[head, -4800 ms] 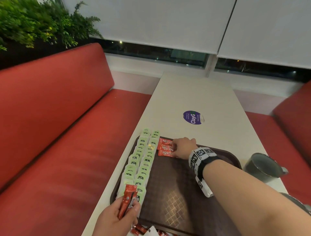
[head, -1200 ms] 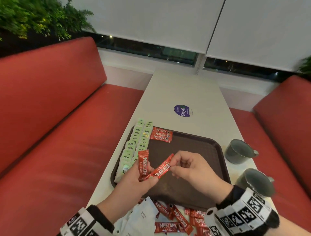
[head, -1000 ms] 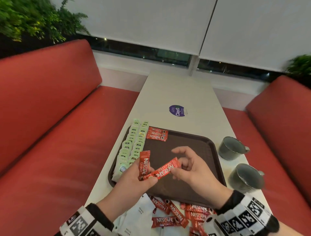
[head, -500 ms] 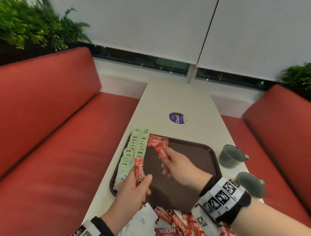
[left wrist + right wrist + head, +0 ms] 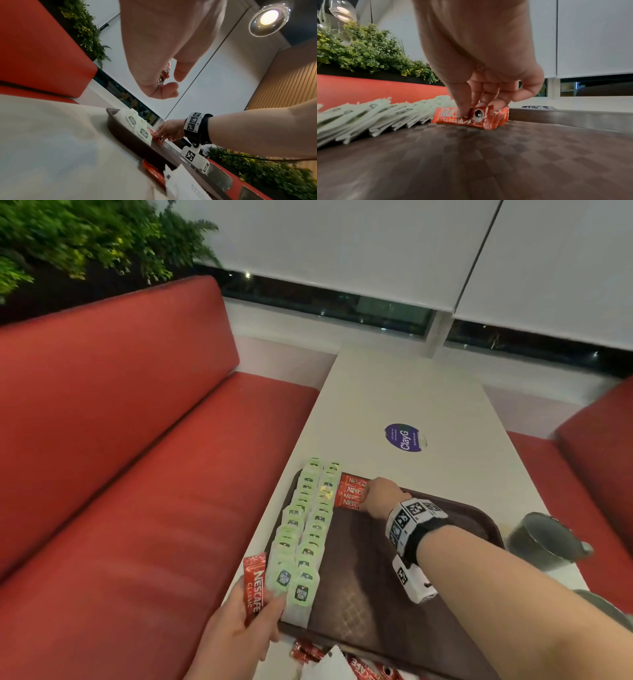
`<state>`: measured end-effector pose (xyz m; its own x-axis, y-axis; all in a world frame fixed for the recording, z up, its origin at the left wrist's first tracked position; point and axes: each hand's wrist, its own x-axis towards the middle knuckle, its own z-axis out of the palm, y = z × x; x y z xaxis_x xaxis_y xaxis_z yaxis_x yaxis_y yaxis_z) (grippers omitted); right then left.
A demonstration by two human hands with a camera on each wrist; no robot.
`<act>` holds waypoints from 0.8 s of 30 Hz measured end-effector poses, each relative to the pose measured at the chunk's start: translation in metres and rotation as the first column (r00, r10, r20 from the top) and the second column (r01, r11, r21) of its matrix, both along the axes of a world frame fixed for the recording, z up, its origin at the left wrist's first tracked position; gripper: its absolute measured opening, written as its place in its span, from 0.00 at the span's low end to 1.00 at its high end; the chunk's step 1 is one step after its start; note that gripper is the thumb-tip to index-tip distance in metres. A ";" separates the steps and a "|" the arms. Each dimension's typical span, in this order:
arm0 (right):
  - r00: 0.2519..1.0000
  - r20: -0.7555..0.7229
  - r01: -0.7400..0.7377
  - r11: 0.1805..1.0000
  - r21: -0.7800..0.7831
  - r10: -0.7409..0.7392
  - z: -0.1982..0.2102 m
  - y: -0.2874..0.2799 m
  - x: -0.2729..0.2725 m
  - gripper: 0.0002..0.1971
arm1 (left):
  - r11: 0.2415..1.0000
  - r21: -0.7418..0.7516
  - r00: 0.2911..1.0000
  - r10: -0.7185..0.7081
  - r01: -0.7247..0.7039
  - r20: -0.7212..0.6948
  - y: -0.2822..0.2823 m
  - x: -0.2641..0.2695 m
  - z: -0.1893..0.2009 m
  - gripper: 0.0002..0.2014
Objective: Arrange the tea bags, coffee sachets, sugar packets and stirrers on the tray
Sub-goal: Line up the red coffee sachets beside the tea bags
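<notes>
At the brown plastic tray's (image 5: pixel 455 505) far corner, my right hand (image 5: pixel 380 497) pinches a red coffee sachet (image 5: pixel 464 117); my left hand (image 5: pixel 239 631) grips another red sachet (image 5: pixel 255 587).

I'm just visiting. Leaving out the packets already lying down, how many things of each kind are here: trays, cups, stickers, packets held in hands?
Tray: 1
Cups: 2
Round sticker: 1
Coffee sachets held: 2, one in the left hand, one pinched by the right hand
Total: 6
</notes>
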<state>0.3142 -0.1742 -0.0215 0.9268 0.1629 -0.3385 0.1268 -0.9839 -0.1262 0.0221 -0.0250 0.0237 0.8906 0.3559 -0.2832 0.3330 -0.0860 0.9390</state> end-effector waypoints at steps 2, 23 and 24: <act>0.999 0.032 0.032 0.999 -0.033 -0.031 -0.005 0.001 0.003 0.04 | 1.000 -0.022 1.000 0.020 -0.021 -0.016 0.002 0.000 -0.004 0.06; 0.968 0.246 0.010 0.982 0.190 -0.058 0.019 0.004 -0.025 0.03 | 0.870 -0.493 1.000 -0.026 0.026 0.008 -0.016 0.019 0.005 0.11; 0.973 0.227 -0.024 0.950 0.310 -0.049 0.029 0.005 -0.034 0.03 | 0.871 -0.490 0.999 -0.037 0.038 0.011 -0.015 0.017 0.007 0.11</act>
